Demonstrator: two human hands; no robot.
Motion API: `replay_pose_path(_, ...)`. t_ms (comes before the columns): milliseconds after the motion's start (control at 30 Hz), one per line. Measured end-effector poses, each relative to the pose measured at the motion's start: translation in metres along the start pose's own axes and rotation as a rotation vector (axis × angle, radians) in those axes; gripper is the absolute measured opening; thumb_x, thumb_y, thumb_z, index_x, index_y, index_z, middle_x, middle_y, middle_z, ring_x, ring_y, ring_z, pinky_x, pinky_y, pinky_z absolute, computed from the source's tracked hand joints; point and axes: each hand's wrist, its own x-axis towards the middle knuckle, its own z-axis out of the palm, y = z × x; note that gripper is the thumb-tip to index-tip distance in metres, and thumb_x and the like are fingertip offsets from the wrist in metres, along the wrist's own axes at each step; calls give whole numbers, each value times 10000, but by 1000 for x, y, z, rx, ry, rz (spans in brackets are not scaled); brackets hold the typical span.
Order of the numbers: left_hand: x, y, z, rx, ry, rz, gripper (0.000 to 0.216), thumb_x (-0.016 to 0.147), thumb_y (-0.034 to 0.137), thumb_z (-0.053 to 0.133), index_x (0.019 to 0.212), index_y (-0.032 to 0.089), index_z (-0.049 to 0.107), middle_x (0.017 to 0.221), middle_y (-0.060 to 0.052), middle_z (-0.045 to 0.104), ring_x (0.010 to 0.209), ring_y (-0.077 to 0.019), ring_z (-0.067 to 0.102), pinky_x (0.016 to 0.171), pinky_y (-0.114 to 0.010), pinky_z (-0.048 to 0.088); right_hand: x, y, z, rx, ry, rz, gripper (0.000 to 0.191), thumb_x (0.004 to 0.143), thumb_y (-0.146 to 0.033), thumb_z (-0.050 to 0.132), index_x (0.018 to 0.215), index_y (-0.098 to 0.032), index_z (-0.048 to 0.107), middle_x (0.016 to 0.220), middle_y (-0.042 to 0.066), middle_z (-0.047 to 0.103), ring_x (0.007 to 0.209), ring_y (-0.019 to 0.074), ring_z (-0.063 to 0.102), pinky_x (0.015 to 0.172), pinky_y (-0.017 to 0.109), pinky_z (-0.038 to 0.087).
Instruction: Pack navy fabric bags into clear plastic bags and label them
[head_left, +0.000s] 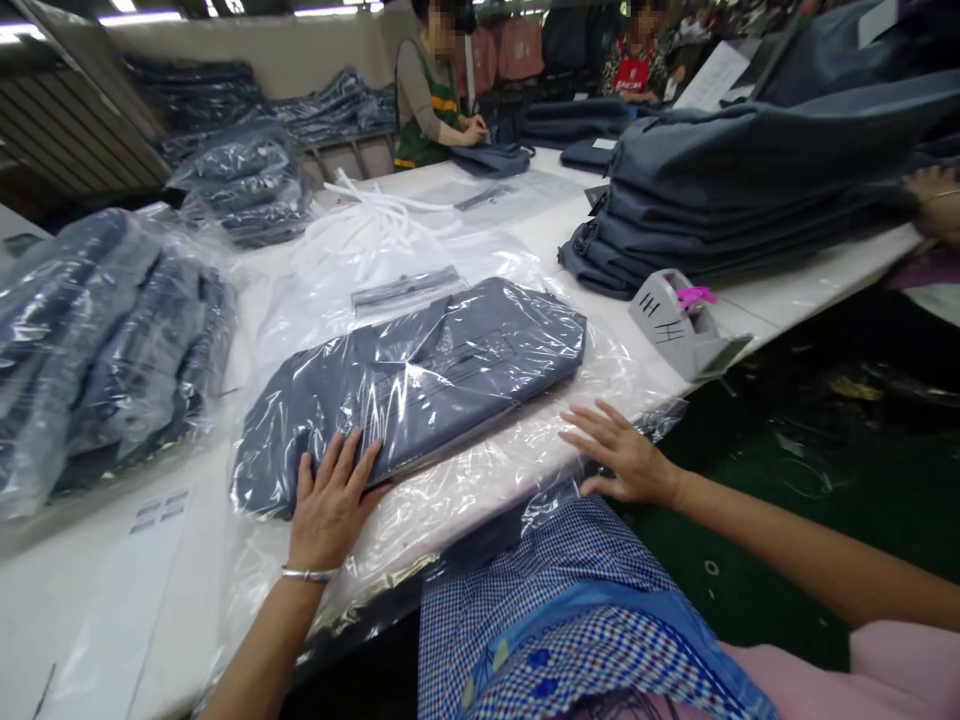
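Observation:
A dark blue-grey fabric bag in clear plastic lies flat before me on a pile of clear plastic bags. My left hand, with a bracelet at the wrist, rests fingers spread on the bag's near left end. Over the plastic at the table's front edge, to the right of the bag, is my right hand, its fingers apart and holding nothing. Whether the right palm touches the plastic I cannot tell. Just behind the bag is a flat clear packet.
Plastic-wrapped bags are heaped at left and further back. A tall stack of unwrapped dark bags stands right, near a grey holder with something pink. White cords lie behind. A co-worker handles a dark bag across the table.

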Motion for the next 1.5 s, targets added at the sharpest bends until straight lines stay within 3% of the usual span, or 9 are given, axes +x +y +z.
replay_pose_path(133, 0, 1, -1, -9, 3, -3, 645, 940, 425, 504, 1521, 271, 271, 1577, -117, 322, 1477, -313, 229, 1194, -597, 117, -19, -36, 14, 13, 24, -16, 594, 938, -329, 580, 1489, -232, 381, 1461, 112, 489, 1386, 301, 390, 1151, 581, 272)
replay_pose_path(267, -1, 0, -1, -24, 3, 7, 634, 943, 428, 490, 1518, 258, 284, 1581, -124, 311, 1474, -322, 235, 1194, -599, 113, -28, -31, 16, 83, 205, 7, 472, 934, -122, 537, 1379, -278, 527, 1124, 28, 723, 1069, 191, 649, 1043, 454, 455)
replay_pose_path(400, -2, -1, -1, -17, -8, 14, 623, 944, 422, 489, 1514, 256, 299, 1581, -120, 314, 1473, -325, 237, 1192, -599, 119, -37, -28, 4, 150, 194, 5, 410, 927, -139, 567, 1308, -288, 590, 1065, 8, 742, 960, 166, 679, 878, 355, 554)
replay_pose_path(667, -3, -2, -1, 1, 6, 20, 621, 941, 408, 505, 1512, 284, 297, 1576, -101, 329, 1465, -313, 263, 1194, -589, 132, -26, -34, 7, -1, 189, 45, 390, 926, -188, 598, 1305, -281, 586, 1216, 36, 688, 1150, 210, 614, 1125, 515, 367)
replay_pose_path(800, -3, -3, -1, 5, 11, 28, 643, 941, 412, 508, 1522, 304, 256, 1572, -96, 335, 1459, -312, 279, 1190, -593, 136, -7, -25, -7, 78, 205, -76, 308, 938, -133, 545, 1188, -282, 645, 1102, 8, 732, 1034, 179, 667, 1083, 495, 429)
replay_pose_path(933, -3, -4, 0, 4, 14, 33, 638, 941, 411, 511, 1519, 315, 260, 1569, -87, 342, 1451, -309, 298, 1192, -589, 130, 12, -18, -33, 126, 185, -108, 353, 943, -129, 533, 1254, -274, 616, 1081, 17, 737, 986, 163, 686, 1024, 434, 499)
replay_pose_path(1167, -5, -5, 4, -16, 38, 30, 635, 939, 434, 500, 1518, 315, 269, 1576, -87, 330, 1451, -319, 295, 1190, -599, 126, -10, -10, -29, -5, 108, 40, 500, 942, -170, 547, 1426, -275, 476, 1331, 67, 616, 1274, 248, 539, 1121, 536, 387)
replay_pose_path(1333, -5, -7, 5, -19, 37, 50, 624, 944, 435, 481, 1518, 305, 275, 1577, -89, 327, 1454, -315, 289, 1192, -595, 127, -24, -4, -32, 93, 222, -13, 453, 946, -100, 503, 1357, -286, 542, 1143, 21, 721, 1063, 189, 676, 1056, 476, 479)
replay_pose_path(1500, -5, -9, 5, 19, 50, 62, 592, 953, 427, 456, 1511, 308, 297, 1565, -95, 348, 1443, -316, 314, 1188, -608, 124, 21, 15, -64, 98, 317, 134, 268, 970, -228, 529, 1186, -290, 676, 1018, 19, 749, 910, 184, 705, 850, 343, 573)
